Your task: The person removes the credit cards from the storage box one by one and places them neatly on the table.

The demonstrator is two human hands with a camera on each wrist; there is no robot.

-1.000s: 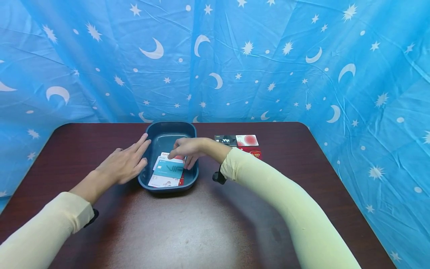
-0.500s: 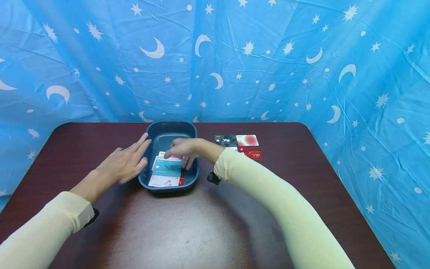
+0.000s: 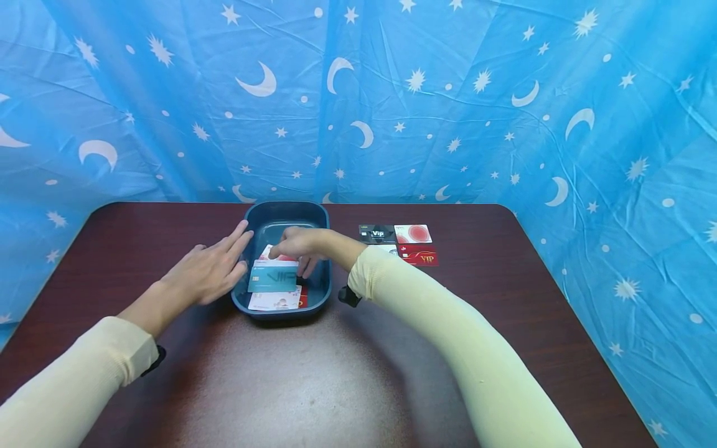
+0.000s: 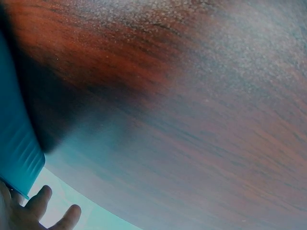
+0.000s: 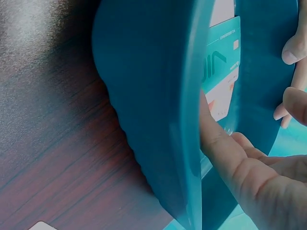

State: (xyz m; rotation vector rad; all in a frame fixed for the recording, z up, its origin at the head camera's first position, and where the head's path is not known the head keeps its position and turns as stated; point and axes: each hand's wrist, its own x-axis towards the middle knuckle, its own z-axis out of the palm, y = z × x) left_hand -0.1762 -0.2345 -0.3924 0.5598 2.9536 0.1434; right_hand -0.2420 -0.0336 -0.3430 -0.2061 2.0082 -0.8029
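Note:
A dark blue oblong bin (image 3: 316,303) stands on the table, with several loose cards inside. On top lies a teal VIP card (image 3: 269,279), overlapping white and red cards; a white card (image 3: 271,301) shows below it. My right hand (image 3: 305,242) reaches down into the bin over its right rim. Its fingers (image 5: 225,151) touch the cards at their edge, while the thumb stands apart from them in the right wrist view. My left hand (image 3: 207,267) rests against the bin's left rim with its fingers straight. The right fingertips are partly hidden behind the bin wall.
Right of the bin lie several cards in two rows: a black Vip card (image 3: 377,234), a white card with a red circle (image 3: 413,234), a red VIP card (image 3: 418,255) and a partly covered white one. A blue star-and-moon curtain (image 3: 392,93) hangs behind the table (image 3: 347,373).
My right hand has moved slightly left inside the bin. The teal card and the cards under it have slid left and straightened. My left hand stays in place.

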